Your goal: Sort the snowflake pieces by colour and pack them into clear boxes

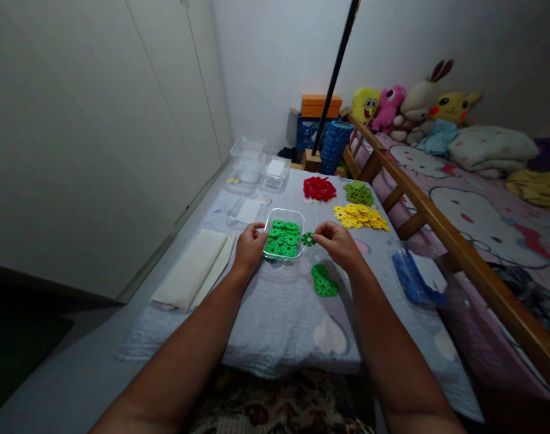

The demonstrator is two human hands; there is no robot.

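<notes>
My left hand [252, 244] grips the left side of a clear plastic container [284, 211] on the table. Inside it lie several green flower-shaped discs [283, 238]. Just beyond the container's right wall, my right hand [336, 242] pinches one green notched disc [308, 239] between thumb and fingertips. Nearer to me, below that hand, a small pile of green discs [324, 281] rests on the cloth. Farther back on the right are heaps of red pieces [319, 188], yellow discs [360, 217] and light green pieces [359, 193].
Folded cream cloth [191, 268] lies at the left. Clear containers [275, 172] stand at the back left, a lid [248, 211] before them. A clear box with blue pieces [417, 283] sits at the right edge by the wooden bed rail [420, 208]. A black pole [336, 78] rises behind.
</notes>
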